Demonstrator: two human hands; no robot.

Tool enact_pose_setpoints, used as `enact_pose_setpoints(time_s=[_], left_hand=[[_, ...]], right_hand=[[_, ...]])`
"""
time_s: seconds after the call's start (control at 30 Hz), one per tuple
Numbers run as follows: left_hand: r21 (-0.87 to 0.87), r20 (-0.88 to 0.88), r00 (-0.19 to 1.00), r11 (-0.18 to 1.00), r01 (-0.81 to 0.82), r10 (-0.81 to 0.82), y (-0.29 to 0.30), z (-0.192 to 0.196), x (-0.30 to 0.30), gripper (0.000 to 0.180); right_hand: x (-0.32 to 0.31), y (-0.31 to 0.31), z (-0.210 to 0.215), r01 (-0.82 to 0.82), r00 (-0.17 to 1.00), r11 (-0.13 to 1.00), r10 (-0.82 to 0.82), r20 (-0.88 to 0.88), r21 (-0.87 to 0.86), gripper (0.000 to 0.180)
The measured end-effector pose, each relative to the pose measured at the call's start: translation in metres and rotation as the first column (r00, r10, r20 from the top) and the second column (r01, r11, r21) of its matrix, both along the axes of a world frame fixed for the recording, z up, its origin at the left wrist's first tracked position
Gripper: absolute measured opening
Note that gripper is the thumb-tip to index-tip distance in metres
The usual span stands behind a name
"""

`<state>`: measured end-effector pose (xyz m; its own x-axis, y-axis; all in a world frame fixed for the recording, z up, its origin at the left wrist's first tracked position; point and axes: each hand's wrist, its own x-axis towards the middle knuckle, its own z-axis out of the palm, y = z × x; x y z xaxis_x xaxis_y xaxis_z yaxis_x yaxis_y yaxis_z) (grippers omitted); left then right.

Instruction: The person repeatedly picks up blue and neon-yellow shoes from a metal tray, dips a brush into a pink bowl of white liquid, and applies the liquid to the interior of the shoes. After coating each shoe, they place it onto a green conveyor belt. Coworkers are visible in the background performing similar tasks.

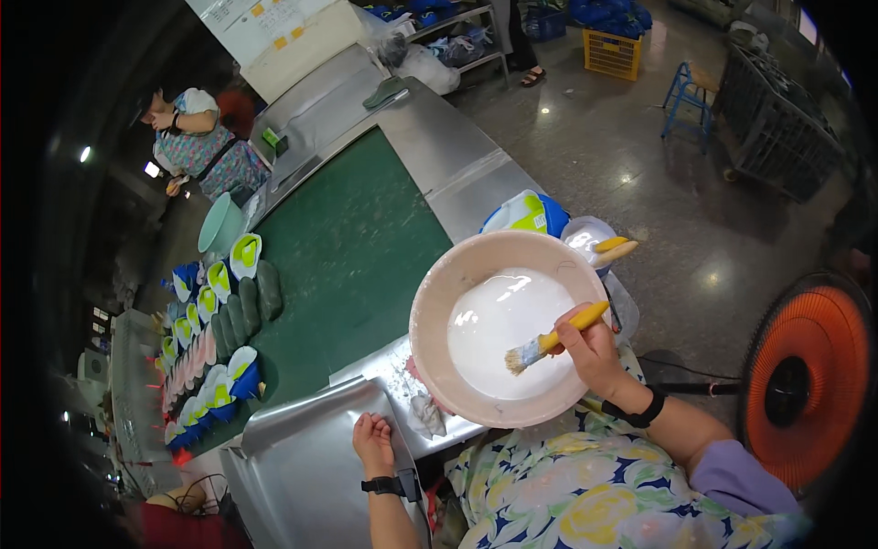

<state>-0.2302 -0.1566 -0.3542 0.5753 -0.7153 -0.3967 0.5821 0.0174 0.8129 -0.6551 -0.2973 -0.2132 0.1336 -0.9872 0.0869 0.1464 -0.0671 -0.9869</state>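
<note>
A large pink bowl point(439, 302) of white liquid point(498, 329) sits at the edge of a metal table just in front of me. My right hand point(593, 352) holds a yellow-handled brush point(553, 340) with its bristles over the liquid. My left hand point(373, 441) rests on a metal sheet point(302, 467) at the lower left, fingers curled, holding nothing I can see. Both wrists wear black bands.
A green conveyor belt point(352, 247) runs away from me, with rows of blue, white and yellow shoe parts point(215, 366) along its left side. A person sits at the far left end. An orange fan point(805, 384) stands at my right. Containers point(549, 220) sit behind the bowl.
</note>
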Motion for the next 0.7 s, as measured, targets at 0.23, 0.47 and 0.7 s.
enact_pose_setpoints(time_s=[0.23, 0.47, 0.7], left_hand=[[-0.094, -0.073, 0.997, 0.996, -0.009, 0.002, 0.014, -0.007, 0.008, 0.013], [0.052, -0.053, 0.995, 0.995, -0.086, 0.088, 0.003, 0.010, -0.001, 0.014], [0.001, -0.040, 0.998, 0.999, -0.038, 0.038, 0.004, -0.014, 0.006, 0.014]], right_hand=[[0.010, 0.001, -0.016, 0.038, 0.999, 0.999, -0.038, -0.007, 0.000, 0.010], [0.007, 0.002, -0.016, 0.028, 0.998, 0.999, -0.030, -0.048, -0.041, 0.012], [0.009, 0.002, -0.005, 0.036, 0.996, 0.999, -0.035, -0.086, 0.010, 0.014]])
